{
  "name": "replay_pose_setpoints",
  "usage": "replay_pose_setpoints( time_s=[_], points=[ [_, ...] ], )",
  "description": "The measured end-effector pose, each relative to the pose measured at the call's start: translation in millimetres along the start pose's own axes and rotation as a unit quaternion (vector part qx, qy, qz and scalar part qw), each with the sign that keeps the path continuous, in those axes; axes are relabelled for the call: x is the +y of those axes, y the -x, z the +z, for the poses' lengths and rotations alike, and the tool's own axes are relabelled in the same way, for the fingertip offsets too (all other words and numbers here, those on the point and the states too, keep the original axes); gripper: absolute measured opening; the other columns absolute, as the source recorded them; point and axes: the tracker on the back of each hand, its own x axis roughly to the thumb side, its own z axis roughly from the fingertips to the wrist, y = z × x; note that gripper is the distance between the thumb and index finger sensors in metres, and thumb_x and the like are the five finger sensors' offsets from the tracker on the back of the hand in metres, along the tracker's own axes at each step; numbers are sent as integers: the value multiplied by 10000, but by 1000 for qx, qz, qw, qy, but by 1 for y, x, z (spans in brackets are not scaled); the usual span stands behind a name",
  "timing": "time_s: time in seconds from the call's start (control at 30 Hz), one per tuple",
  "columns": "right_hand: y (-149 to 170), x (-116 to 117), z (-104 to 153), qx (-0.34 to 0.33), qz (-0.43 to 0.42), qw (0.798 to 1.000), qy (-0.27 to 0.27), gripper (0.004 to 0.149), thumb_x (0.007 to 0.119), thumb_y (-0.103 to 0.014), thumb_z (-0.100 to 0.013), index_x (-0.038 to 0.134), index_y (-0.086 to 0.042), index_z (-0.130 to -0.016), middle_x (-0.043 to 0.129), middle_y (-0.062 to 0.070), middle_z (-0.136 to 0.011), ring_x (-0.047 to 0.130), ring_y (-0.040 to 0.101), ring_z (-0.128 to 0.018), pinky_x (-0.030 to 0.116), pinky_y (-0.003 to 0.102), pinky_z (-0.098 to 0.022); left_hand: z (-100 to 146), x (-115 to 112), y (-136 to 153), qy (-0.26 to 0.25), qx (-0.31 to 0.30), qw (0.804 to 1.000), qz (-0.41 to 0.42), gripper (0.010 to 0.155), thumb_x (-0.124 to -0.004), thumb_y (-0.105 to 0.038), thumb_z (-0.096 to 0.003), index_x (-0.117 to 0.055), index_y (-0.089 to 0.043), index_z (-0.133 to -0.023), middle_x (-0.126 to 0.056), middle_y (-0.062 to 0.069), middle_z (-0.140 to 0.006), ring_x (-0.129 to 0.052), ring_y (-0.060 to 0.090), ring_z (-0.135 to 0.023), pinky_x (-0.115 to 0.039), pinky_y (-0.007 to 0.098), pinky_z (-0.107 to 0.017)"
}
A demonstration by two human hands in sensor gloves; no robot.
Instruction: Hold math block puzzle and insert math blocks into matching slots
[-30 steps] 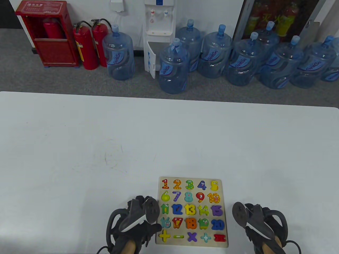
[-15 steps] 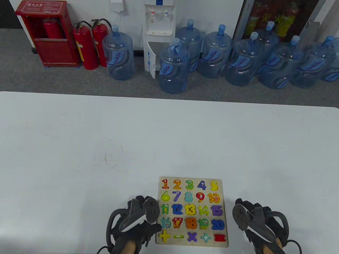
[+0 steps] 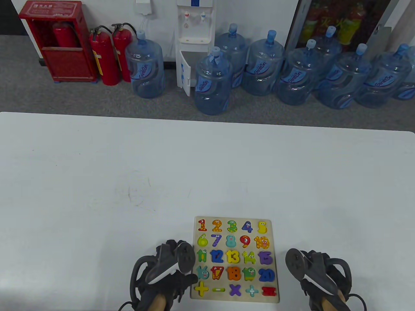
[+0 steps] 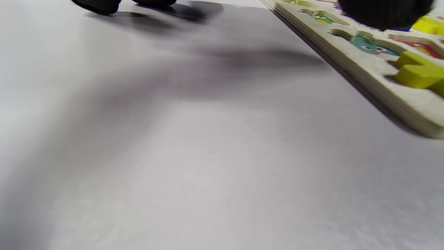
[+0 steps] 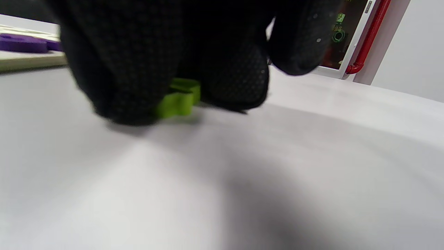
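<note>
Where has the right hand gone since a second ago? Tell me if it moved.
Barely. Against the puzzle board, the right hand keeps its place off the board's right edge; its tracker lifted slightly half a second ago and has settled back. No net shift.

- One wooden puzzle board point(image 3: 234, 217), near the table's front edge.
- Twenty number blocks point(image 3: 231, 256) in it, in four rows of five.
- Five sign blocks point(image 3: 235, 289) in its front row.
- One loose green block point(image 5: 178, 100) on the table, under gloved fingers.
- Two gloved hands: left hand point(image 3: 162, 275), right hand point(image 3: 319, 275).
- Nine water jugs point(image 3: 212, 82) on the floor.
- Three red extinguishers point(image 3: 105, 58).
- One water dispenser point(image 3: 194, 42).
</note>
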Motion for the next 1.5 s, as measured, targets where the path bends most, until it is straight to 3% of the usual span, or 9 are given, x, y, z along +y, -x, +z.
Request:
replay_pose_setpoints(
  time_s=[0.1,0.4,0.77,1.1,1.5],
  points=[
    [2,-2,-1,6,0,1000,4,585,921,-318,-209,808,-350,-782,862,-92,-805,957,131,-629,754,407,-609,0,0,0,-1,0,1000,0,932,-691,-616,-347,-249,-222,-1067,-226,142,-1109,-368,474,-1053,-513,677,-723],
    [17,-37,3,17,-70,994,80,585,918,-311,-225,807,-323,-800,863,-62,-815,963,159,-620,757,432,-591,0,1,1,-4,1,1000,1,932,-690,-617,-347,-247,-224,-1067,-226,112,-1113,-382,472,-1055,-514,677,-724],
    [-57,-78,-1,-60,-41,992,105,585,909,-307,-234,801,-320,-809,857,-60,-827,958,170,-637,753,442,-594,0,1,0,-6,-2,1000,-1,933,-692,-616,-347,-248,-222,-1068,-226,142,-1110,-383,473,-1054,-512,679,-724],
    [-124,-47,-21,-110,8,993,42,580,910,-297,-233,809,-316,-804,867,-54,-827,964,166,-646,754,443,-599,1,1,-1,-7,-4,1000,-2,932,-691,-616,-347,-248,-225,-1067,-228,112,-1113,-385,471,-1055,-513,678,-724],
    [-131,-37,-24,-107,36,993,28,582,918,-302,-219,813,-340,-791,860,-68,-828,951,159,-660,752,433,-597,0,0,-3,-4,-6,1000,-3,932,-691,-617,-347,-246,-226,-1068,-226,111,-1114,-385,470,-1056,-513,678,-725]
  ],
)
